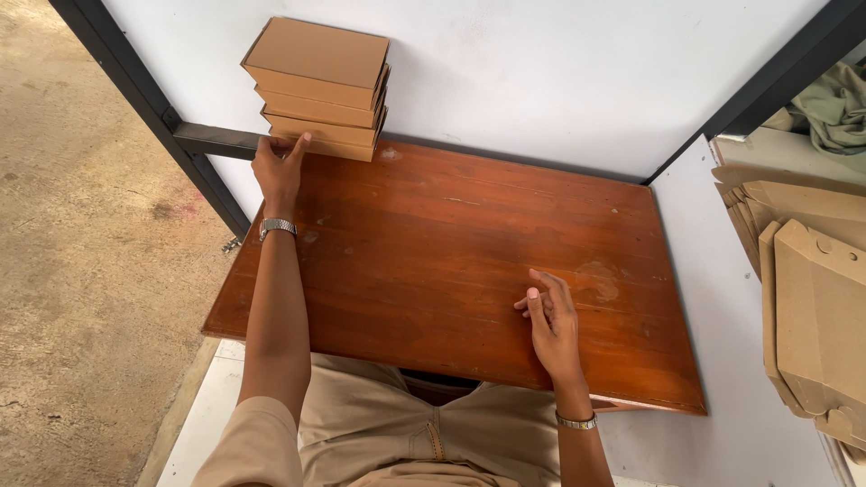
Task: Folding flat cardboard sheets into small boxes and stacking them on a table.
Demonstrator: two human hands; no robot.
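The left hand (278,167) reaches to the far left corner of the wooden table (433,261); its fingertips (300,142) touch the lower front edge of a stack of closed brown cardboard boxes (318,88), the fingers extended and pressed against the bottom box rather than wrapped round anything; a metal wristwatch (277,226) sits on that wrist. The stack counts about four flat boxes, slightly askew one on another; it stands at the table's back edge, against the white wall panel (541,72), with a dark metal frame bar (212,140) just to its left.

The right hand (550,320) hovers low over the table's near right part, well apart from the stack; its fingers are loosely curled and it holds nothing; whether it touches the wood I cannot tell; a thin metal bracelet (575,421) circles that wrist.

The tabletop between the hands is worn, with pale scuffs near the right hand and near the stack. To the right, past a white ledge (722,316), unfolded cardboard box blanks (807,298) lean together; a heap of greenish cloth (834,108) lies behind them. Beige trousers (397,433) show under the table's near edge; bare concrete floor (81,271) spreads to the left.
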